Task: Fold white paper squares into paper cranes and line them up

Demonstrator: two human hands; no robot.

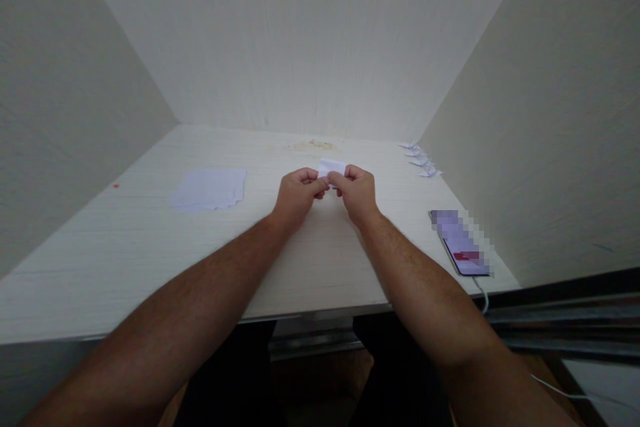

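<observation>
Both hands meet over the middle of the white table. The left hand and the right hand pinch a small folded white paper between thumbs and fingertips, the paper rising just beyond the fingers. Well to the left of the fingers lies a stack of white sheets. Off to the right and farther back than the fingers, a row of small folded paper figures sits by the wall. Nearer than the fingers, on the right, lies a phone with a white cable running off the table edge.
</observation>
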